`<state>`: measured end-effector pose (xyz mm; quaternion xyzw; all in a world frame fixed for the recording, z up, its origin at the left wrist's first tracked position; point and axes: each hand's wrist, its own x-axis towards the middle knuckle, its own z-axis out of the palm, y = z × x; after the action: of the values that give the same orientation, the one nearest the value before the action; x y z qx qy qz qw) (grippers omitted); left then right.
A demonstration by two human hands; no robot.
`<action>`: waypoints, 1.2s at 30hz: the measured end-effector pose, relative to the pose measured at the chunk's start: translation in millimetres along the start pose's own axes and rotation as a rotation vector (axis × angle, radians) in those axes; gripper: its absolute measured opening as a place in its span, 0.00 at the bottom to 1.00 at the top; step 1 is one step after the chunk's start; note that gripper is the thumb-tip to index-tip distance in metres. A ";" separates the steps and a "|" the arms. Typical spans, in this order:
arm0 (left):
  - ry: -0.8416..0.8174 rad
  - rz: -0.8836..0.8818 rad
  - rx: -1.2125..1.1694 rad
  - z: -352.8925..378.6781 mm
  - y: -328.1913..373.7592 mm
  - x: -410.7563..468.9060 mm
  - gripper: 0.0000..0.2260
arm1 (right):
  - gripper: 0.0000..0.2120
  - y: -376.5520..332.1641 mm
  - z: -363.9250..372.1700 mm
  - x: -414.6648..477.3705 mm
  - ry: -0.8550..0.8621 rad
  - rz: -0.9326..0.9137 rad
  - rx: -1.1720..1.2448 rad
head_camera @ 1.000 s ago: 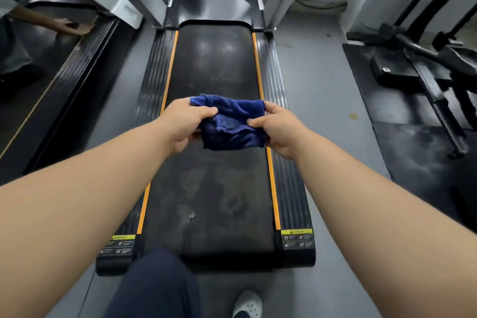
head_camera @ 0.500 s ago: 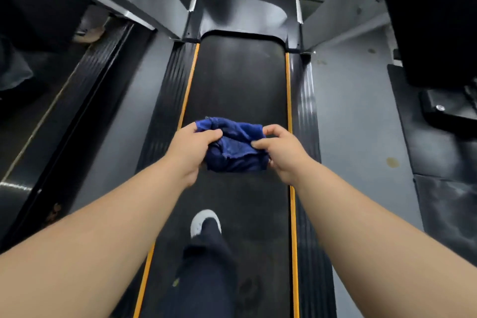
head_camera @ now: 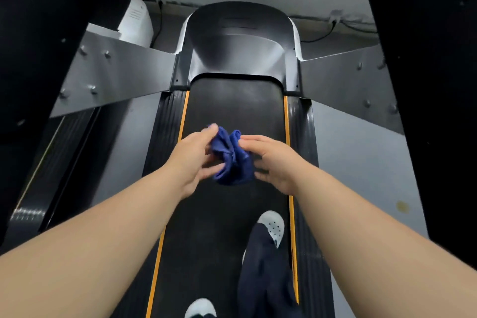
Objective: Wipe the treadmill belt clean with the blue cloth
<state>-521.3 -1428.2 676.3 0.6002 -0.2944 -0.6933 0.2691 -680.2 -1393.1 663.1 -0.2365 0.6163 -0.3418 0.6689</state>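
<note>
Gathering stage; wiping not yet begun.

1. Blue cloth (head_camera: 232,160): bunched into a loose wad, hanging in the air over the middle stretch of the treadmill belt (head_camera: 233,103) and not touching it.
2. Left hand (head_camera: 192,160): pinching the wad's left side, thumb on top and fingers underneath.
3. Right hand (head_camera: 275,160): closing on the wad's right side in the same way. Motion blur is softening its fingertips, so the firmness of the hold is not readable.
4. Person: standing on the belt itself, one white shoe (head_camera: 272,224) sitting near the right orange stripe (head_camera: 286,121), a second shoe (head_camera: 200,308) showing at the bottom edge.
5. Motor hood (head_camera: 240,46): lying at the belt's far end.

Handling note, offered as judgement: the wad is looking too crumpled for good contact. Folding it into a flat pad is likely serving better than balling it, since a broad face is lifting more dust per pass. Lowering it near the hood and drawing it back in overlapping strokes, stripe to stripe, is looking like the sensible pattern. The feet are covering part of the belt, so that patch is calling for a step aside onto the ribbed side rail (head_camera: 302,137).
</note>
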 end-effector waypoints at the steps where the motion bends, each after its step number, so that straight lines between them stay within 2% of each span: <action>1: -0.022 -0.040 -0.062 8.5 7.5 14.6 0.16 | 0.14 -7.6 -3.6 16.7 -0.050 0.041 0.025; 3: -0.041 -0.053 -0.150 22.4 24.1 46.0 0.21 | 0.17 -24.9 -10.1 53.9 -0.085 0.082 0.121; 6: -0.008 -0.078 -0.073 35.5 39.9 86.7 0.22 | 0.16 -42.1 -20.4 105.4 -0.034 0.079 0.217; 9: 0.129 -0.032 0.089 30.4 51.0 129.1 0.19 | 0.18 -51.5 -22.6 154.2 0.072 0.113 0.221; 13: 0.231 -0.023 0.147 5.0 69.7 194.6 0.12 | 0.21 -69.5 -23.3 217.0 0.186 0.123 0.197; 18: 0.241 -0.042 0.271 -21.0 80.1 281.7 0.08 | 0.11 -86.7 -24.7 294.0 0.216 0.134 0.107; 23: 0.189 -0.057 0.431 -42.5 73.7 367.2 0.10 | 0.17 -89.2 -18.1 366.5 0.260 0.149 0.052; 28: 0.149 -0.057 0.563 -56.0 56.6 461.1 0.07 | 0.17 -78.6 -17.6 469.3 0.298 0.090 -0.241; 32: 0.230 -0.010 0.630 -70.6 29.9 561.7 0.04 | 0.12 -69.5 -23.9 577.3 0.199 -0.004 -0.476; 36: 0.293 0.044 0.783 -92.5 -3.5 663.5 0.09 | 0.10 -41.6 -29.3 680.6 0.235 -0.004 -0.707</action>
<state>-519.0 -1915.8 216.9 0.7430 -0.5069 -0.4306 0.0743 -711.4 -1926.9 238.8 -0.4134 0.7685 -0.1340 0.4696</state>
